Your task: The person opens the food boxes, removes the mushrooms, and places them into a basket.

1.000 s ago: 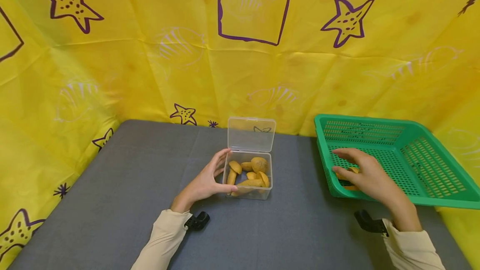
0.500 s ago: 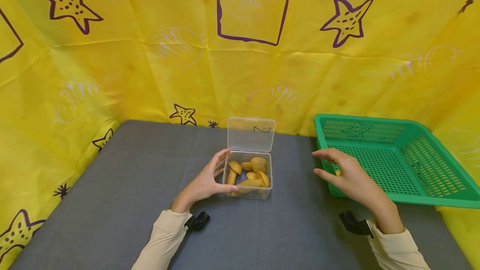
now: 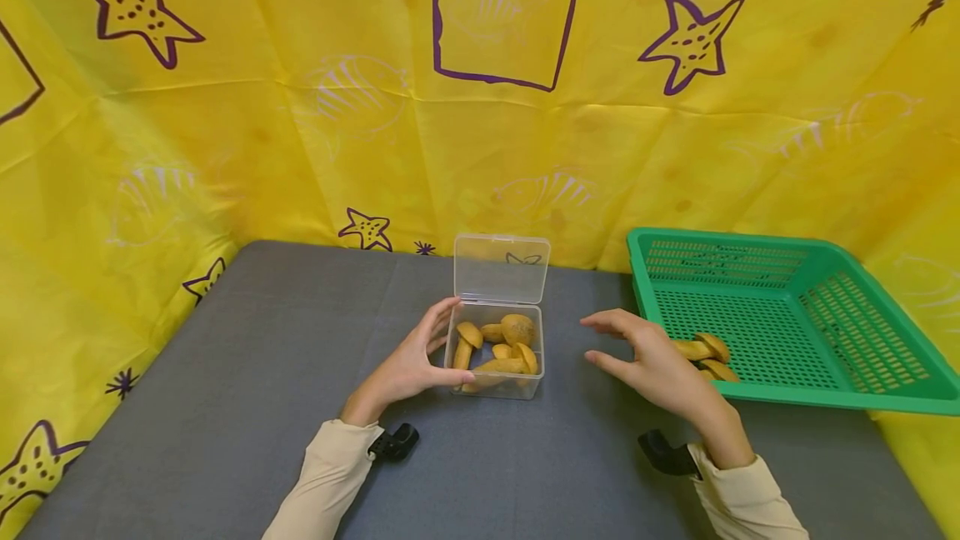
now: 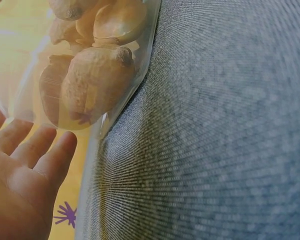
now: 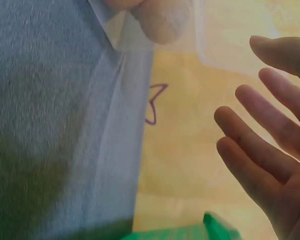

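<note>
A clear plastic box (image 3: 525,389) with its lid (image 3: 501,269) raised stands on the table, several brown-capped mushrooms (image 3: 517,329) inside. My left hand (image 3: 408,367) holds the box at its left side, thumb along the front edge and fingers toward the back left corner. In the left wrist view, the fingertips of the left hand (image 4: 27,175) meet the clear wall. My right hand (image 3: 652,365) hovers between the box and a green basket (image 3: 832,400), fingers spread and nothing in them. Mushrooms (image 3: 714,347) lie in the basket's near left corner, partly hidden by that hand.
The table (image 3: 300,340) has a grey cloth. A yellow curtain (image 3: 360,157) with sea-creature drawings rises behind it and at both sides. The basket's high rim stands at the right, close to the right wrist.
My right hand has moved left, out from over the basket toward the box, uncovering the mushrooms in the basket corner. The left hand and the box stay where they were.
</note>
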`<act>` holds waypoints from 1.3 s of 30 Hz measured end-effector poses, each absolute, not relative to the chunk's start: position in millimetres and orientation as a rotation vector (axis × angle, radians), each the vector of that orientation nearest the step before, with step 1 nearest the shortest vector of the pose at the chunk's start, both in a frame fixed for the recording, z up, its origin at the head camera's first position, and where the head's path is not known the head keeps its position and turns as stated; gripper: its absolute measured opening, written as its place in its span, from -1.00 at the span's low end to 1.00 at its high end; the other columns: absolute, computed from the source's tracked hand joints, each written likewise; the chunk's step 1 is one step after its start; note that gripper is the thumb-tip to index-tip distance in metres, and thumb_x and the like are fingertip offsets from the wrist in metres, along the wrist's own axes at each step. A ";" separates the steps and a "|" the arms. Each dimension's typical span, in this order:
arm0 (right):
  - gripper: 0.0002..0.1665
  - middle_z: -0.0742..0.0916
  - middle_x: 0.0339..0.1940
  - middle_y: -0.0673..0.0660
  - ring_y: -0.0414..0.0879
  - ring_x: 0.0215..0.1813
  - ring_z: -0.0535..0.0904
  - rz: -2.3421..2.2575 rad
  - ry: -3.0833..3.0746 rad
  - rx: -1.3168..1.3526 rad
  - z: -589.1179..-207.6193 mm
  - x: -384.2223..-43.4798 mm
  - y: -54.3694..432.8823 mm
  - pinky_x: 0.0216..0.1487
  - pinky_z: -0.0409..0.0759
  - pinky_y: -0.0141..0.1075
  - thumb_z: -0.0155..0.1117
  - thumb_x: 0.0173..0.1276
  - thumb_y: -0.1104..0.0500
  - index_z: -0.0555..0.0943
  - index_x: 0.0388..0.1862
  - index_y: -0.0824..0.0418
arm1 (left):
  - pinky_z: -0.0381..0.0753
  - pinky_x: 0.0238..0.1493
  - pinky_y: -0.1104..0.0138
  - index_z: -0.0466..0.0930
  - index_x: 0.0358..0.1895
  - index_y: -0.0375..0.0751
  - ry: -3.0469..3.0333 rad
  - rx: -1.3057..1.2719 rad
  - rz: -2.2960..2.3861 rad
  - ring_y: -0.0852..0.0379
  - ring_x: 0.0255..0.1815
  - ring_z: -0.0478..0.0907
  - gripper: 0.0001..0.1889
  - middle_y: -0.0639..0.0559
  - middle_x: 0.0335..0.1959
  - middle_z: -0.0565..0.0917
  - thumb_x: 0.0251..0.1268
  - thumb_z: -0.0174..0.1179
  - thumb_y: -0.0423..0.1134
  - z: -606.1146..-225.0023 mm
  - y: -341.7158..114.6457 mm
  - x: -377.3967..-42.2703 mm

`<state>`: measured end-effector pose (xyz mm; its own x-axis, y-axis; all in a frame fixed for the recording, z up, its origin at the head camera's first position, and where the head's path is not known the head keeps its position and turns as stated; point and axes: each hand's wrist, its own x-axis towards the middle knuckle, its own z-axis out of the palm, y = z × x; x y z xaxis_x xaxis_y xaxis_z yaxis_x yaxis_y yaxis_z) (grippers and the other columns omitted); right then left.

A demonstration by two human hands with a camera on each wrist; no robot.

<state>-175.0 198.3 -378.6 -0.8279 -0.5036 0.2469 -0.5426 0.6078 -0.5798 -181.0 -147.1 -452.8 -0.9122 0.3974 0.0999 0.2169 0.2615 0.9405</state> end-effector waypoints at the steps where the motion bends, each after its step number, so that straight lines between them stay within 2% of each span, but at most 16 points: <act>1: -0.59 0.71 0.10 0.11 0.08 0.12 0.65 1.028 -2.760 0.907 -379.5 -175.0 195.9 0.13 0.64 0.03 0.39 0.33 0.18 0.60 0.15 0.16 | 0.17 0.55 -0.08 -0.06 0.57 0.05 2.366 0.581 1.724 -0.12 0.63 -0.01 0.11 -0.06 0.61 0.07 0.02 0.54 -0.21 -452.7 -147.1 -180.9; 9: -0.60 0.71 0.10 0.05 0.02 0.14 0.64 1.035 -2.771 0.955 -382.2 -176.5 176.2 0.15 0.63 0.00 0.39 0.33 0.15 0.62 0.14 0.13 | 0.17 0.55 -0.09 -0.07 0.58 0.02 2.354 0.584 1.733 -0.14 0.63 -0.02 0.11 -0.08 0.62 0.05 0.02 0.54 -0.22 -453.0 -147.9 -180.9; 15: -0.58 0.71 0.10 0.06 0.00 0.17 0.63 1.089 -2.753 1.016 -381.8 -176.9 160.0 0.18 0.62 0.00 0.42 0.29 0.20 0.63 0.13 0.19 | 0.16 0.55 -0.10 -0.08 0.58 -0.03 2.350 0.590 1.732 -0.14 0.63 -0.02 0.12 -0.09 0.62 0.04 0.02 0.54 -0.21 -453.7 -148.4 -181.0; 23: -0.62 0.74 0.04 0.06 -0.01 0.12 0.65 1.020 -2.743 1.119 -386.1 -178.2 140.5 0.15 0.63 -0.02 0.43 0.29 0.20 0.66 0.09 0.20 | 0.18 0.54 -0.10 -0.07 0.58 -0.02 2.351 0.585 1.734 -0.15 0.62 -0.01 0.12 -0.10 0.62 0.04 0.02 0.54 -0.21 -453.9 -148.3 -180.5; 30: -0.71 0.76 -0.04 0.02 0.04 0.13 0.58 0.809 -2.735 1.130 -392.7 -179.3 133.0 0.20 0.56 0.01 0.45 0.26 0.18 0.71 -0.04 0.18 | 0.18 0.54 -0.09 -0.07 0.58 -0.02 2.340 0.591 1.746 -0.14 0.63 -0.01 0.11 -0.10 0.62 0.05 0.02 0.54 -0.23 -454.5 -147.7 -181.1; 39: -0.74 0.79 -0.07 0.03 0.18 0.28 0.52 0.791 -2.750 1.134 -393.7 -181.3 130.1 0.34 0.48 0.08 0.44 0.27 0.19 0.74 -0.06 0.19 | 0.16 0.55 -0.09 -0.07 0.57 0.03 2.343 0.583 1.735 -0.13 0.63 -0.02 0.11 -0.08 0.62 0.04 0.02 0.54 -0.22 -452.7 -147.4 -181.7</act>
